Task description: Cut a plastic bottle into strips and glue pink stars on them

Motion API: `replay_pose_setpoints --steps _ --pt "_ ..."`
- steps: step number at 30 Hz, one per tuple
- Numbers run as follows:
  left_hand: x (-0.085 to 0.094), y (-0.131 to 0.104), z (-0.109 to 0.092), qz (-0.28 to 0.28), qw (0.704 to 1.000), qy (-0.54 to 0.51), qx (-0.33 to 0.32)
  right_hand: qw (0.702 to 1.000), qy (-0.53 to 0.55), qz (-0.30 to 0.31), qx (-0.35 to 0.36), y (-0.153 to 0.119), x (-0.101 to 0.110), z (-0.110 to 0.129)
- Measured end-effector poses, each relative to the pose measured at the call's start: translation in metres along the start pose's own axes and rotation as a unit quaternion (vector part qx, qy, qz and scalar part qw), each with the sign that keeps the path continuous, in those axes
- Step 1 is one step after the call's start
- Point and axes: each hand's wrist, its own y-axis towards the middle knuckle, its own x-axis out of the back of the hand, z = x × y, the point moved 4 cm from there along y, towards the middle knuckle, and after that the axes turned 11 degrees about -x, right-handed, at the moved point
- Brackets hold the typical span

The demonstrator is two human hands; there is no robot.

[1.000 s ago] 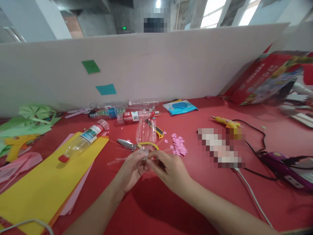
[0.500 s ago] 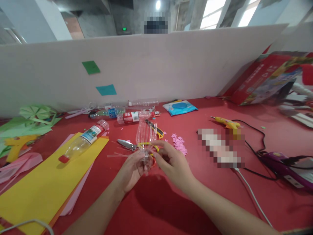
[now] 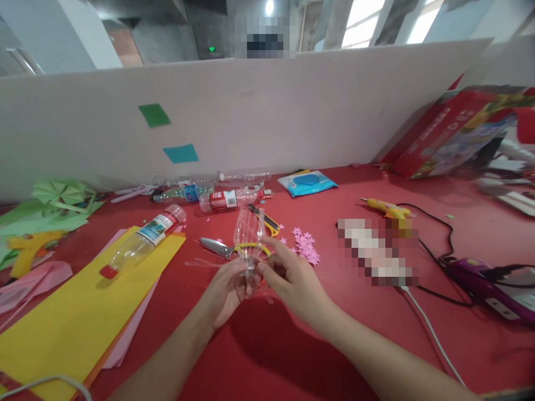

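A clear plastic bottle (image 3: 249, 229), its body cut into thin strips, is held over the red table with the strips fanning out and its neck toward me. My left hand (image 3: 228, 287) is closed around the neck end. My right hand (image 3: 292, 278) is at the bottle's right side: the thumb presses near the neck and the index finger touches the strips higher up. Under the bottle lie scissors (image 3: 216, 246) with yellow handles, partly hidden by it and my hands. Just beyond is a yellow-and-black utility knife (image 3: 267, 221).
Pink paper stars (image 3: 306, 246) lie right of my hands. A yellow glue gun (image 3: 387, 210) with a black cord is farther right. On the left, a labelled bottle (image 3: 144, 239) rests on yellow paper (image 3: 83, 301). More bottles and a blue wipes pack (image 3: 308, 184) line the white partition (image 3: 251, 111).
My right index finger and thumb have shifted slightly on the strips, with the fingers a bit more apart. The strips have moved a little; my left hand stays at the neck.
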Motion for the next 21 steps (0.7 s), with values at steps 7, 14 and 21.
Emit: replay_pose_setpoints --steps 7,14,21 --pt "0.0028 0.0026 0.0002 -0.006 1.0 -0.015 -0.007 0.998 -0.028 -0.029 0.043 -0.0035 0.001 0.0049" --pt "0.002 0.0006 0.0038 -0.02 1.0 -0.004 0.01 0.999 -0.012 -0.015 0.037 -0.0032 0.0005 0.004" --pt "0.0023 0.0032 0.0043 -0.009 1.0 -0.013 -0.01 0.997 -0.039 0.002 0.065 -0.0038 -0.005 0.0018"
